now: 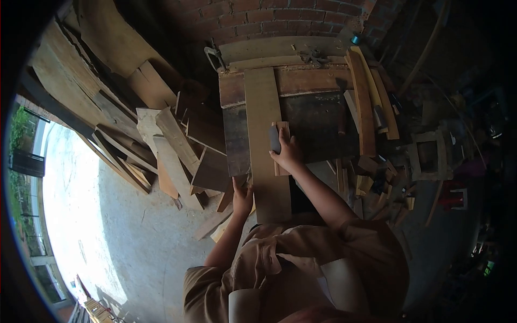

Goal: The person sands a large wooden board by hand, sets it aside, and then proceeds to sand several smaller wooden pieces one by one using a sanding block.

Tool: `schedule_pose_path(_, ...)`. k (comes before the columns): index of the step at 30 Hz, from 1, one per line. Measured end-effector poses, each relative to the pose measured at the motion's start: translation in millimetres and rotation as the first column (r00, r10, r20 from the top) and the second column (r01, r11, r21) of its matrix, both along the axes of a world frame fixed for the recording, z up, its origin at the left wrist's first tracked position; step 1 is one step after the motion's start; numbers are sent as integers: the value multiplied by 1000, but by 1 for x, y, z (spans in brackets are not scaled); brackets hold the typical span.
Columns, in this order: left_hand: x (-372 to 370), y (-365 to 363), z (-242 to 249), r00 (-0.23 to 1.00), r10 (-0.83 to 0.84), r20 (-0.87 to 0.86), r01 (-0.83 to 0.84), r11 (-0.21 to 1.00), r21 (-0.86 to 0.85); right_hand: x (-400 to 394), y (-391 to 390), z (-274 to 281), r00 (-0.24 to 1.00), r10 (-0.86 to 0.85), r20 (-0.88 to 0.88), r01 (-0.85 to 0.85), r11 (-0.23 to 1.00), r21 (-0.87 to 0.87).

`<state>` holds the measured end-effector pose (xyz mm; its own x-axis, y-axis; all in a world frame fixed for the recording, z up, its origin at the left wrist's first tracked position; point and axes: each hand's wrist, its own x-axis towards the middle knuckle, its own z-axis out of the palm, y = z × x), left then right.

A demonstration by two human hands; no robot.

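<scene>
A long, pale flat board [264, 116] lies lengthwise across the dark workbench [318, 126], its near end reaching my body. My right hand [288, 153] is closed around a dark grey block [275, 139], like a sanding block, over the board's right edge. Under that hand, a narrow reddish-brown wood strip [279, 168] shows at both ends. At the board's left edge is my left hand [243, 200], close to the bench's near corner. Its thumb and forefinger are apart, with the thumb beside the board; the other fingers are partly hidden.
A metal clamp [214, 56] sits at the bench's back left corner. Curved wooden pieces [362, 102] and a dark-bladed tool with a wooden handle [342, 124] lie on the right. Planks [177, 140] lean in a pile at left, and offcuts [385, 194] litter the floor at right.
</scene>
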<state>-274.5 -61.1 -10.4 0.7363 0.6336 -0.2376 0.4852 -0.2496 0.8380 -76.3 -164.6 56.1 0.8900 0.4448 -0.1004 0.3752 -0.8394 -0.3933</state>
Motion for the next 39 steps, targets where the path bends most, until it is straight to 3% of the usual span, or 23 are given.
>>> schedule_pose_path(2,3,0,-11,997,-18,-76,12,997,-76,2,-7,-2,996,24,-91,-11,989,144)
schedule_pose_path(4,13,-1,-6,983,-64,-174,-37,850,-525,9,-17,-16,996,-23,-90,37,987,157)
schedule_pose_path(5,11,-8,-2,977,-57,-206,-75,811,-581,13,-22,-22,994,-63,-86,77,982,172)
schedule_pose_path(6,16,-15,18,976,-56,-209,-78,810,-582,18,-30,-26,994,-61,-89,76,982,171)
schedule_pose_path(8,23,-22,38,973,21,-229,-150,810,-566,28,-48,-34,984,-154,87,134,972,195)
schedule_pose_path(11,24,-23,16,983,45,-178,-138,817,-560,31,-70,-8,963,-264,59,261,964,52)
schedule_pose_path(18,31,-38,56,993,120,-9,-95,732,-674,32,-99,-26,970,-225,92,227,974,-17)
schedule_pose_path(20,37,-40,83,986,165,-40,-134,612,-779,22,-96,-25,959,-233,159,245,968,-60)
schedule_pose_path(22,40,-39,93,986,165,-7,-101,571,-815,19,-93,-19,941,-235,244,264,960,-93)
schedule_pose_path(24,39,-35,93,979,191,64,-38,484,-874,8,-93,-13,933,-181,312,160,983,90)
schedule_pose_path(25,40,-31,96,977,184,106,8,466,-885,3,-93,-6,955,-193,225,127,952,279)
schedule_pose_path(26,42,-29,100,976,188,111,9,472,-881,-1,-94,3,955,-190,227,121,951,286)
schedule_pose_path(27,44,-27,113,976,200,85,-14,449,-893,-8,-96,24,973,-174,-148,227,812,538)
schedule_pose_path(28,47,-25,132,975,212,60,-37,426,-904,-14,-97,47,875,-35,-483,402,609,684)
schedule_pose_path(29,50,-26,165,968,187,168,80,404,-911,-22,-95,74,865,70,-497,386,539,748)
schedule_pose_path(30,53,-23,181,967,190,172,81,412,-908,-26,-98,97,866,79,-494,382,534,754)
schedule_pose_path(33,61,-9,204,910,185,371,324,241,-915,-33,-109,145,803,218,-555,373,543,752)
schedule_pose_path(36,68,-4,222,900,162,404,339,321,-885,-38,-108,164,841,288,-458,265,519,813)
schedule_pose_path(38,70,-5,225,896,203,396,336,274,-901,-41,-104,166,853,299,-428,280,431,858)
schedule_pose_path(39,71,-7,226,876,296,380,337,189,-923,-41,-103,164,853,336,-399,265,380,886)
